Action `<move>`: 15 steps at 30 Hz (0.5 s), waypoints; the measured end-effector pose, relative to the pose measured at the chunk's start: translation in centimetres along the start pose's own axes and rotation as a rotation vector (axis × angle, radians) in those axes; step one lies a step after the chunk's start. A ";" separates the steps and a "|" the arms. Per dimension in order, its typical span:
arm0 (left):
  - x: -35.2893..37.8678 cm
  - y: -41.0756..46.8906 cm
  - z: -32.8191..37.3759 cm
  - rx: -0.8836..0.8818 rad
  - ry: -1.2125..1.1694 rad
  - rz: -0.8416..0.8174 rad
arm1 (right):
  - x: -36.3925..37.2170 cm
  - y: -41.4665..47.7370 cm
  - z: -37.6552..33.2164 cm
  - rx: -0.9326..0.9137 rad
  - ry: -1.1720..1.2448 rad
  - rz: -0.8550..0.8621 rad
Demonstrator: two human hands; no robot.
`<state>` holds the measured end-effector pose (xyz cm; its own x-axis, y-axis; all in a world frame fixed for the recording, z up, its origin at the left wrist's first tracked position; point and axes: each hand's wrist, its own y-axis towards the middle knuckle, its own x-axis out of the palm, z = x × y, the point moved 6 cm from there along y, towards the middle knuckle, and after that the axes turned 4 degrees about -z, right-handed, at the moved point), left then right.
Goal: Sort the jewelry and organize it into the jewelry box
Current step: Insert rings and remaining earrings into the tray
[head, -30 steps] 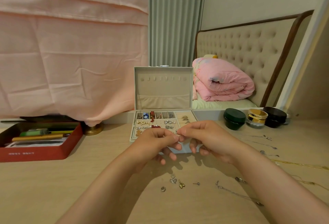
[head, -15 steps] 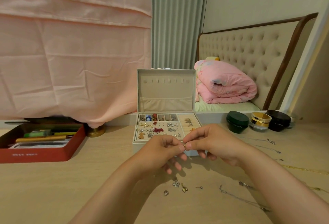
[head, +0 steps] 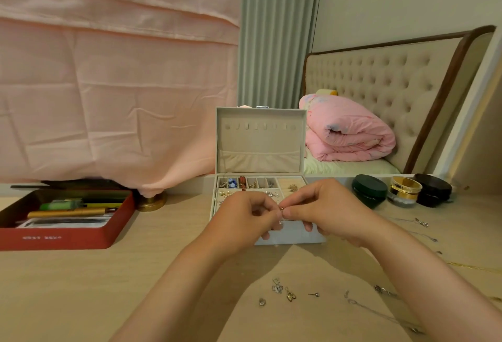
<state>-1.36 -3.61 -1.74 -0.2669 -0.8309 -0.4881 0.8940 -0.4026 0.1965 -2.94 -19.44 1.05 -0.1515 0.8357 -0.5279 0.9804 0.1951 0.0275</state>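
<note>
Left hand (head: pixel 241 222) meets right hand (head: pixel 326 208), both pinching a gold bead (head: pixel 282 208).

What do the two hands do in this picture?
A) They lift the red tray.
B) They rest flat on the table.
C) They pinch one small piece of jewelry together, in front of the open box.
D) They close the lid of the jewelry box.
C: the left hand and the right hand meet at their fingertips on a small piece of jewelry, in front of the jewelry box, whose lid stands open.
</note>
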 end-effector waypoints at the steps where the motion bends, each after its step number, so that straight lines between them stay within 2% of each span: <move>1: -0.6 0.1 -0.1 0.027 0.076 0.034 | 0.1 0.5 -0.4 -0.017 -0.008 0.019; 4: -3.0 0.4 -0.7 0.109 0.508 0.163 | 0.2 2.9 -1.1 -0.061 -0.063 0.095; 6: -4.8 0.4 -1.3 0.146 0.672 0.240 | 0.4 4.9 -1.4 -0.089 -0.168 0.141; 9: -6.5 0.5 -2.9 0.091 0.706 0.264 | 1.0 7.2 -2.0 -0.133 -0.405 0.156; 15: -4.4 1.2 -3.9 0.077 0.745 0.130 | 2.5 8.5 -1.7 -0.160 -0.789 0.075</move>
<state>2.26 1.09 -2.72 0.1765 -0.4055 -0.8969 0.8669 -0.3676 0.3368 4.83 -14.78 1.39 0.1059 0.2520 -0.9619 0.9456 0.2738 0.1758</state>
